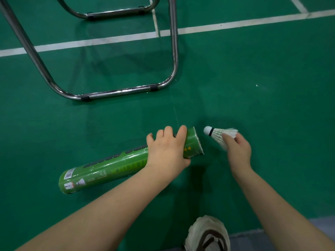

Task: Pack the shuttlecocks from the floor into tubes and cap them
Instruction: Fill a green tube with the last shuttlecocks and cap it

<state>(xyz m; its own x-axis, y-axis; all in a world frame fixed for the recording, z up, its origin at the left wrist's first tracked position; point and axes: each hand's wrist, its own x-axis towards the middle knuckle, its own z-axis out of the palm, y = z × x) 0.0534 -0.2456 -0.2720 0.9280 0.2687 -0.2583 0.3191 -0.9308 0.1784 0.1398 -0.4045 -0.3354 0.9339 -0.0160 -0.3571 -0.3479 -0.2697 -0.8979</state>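
Green court floor point(253, 87): left hand point(165, 148) grips tube point(112, 167); right hand point(238, 150) pinches shuttlecock point(218, 134), cork just beside tube's mouth.

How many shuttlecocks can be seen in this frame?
1. The shuttlecock is held by the right hand, cork toward the open end of the green tube. More may be hidden inside.

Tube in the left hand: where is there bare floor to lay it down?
Bare green floor lies right of the chair frame, below the white line; another patch left of the tube. Crowded between the tube's mouth and the shuttlecock, and near the shoe.
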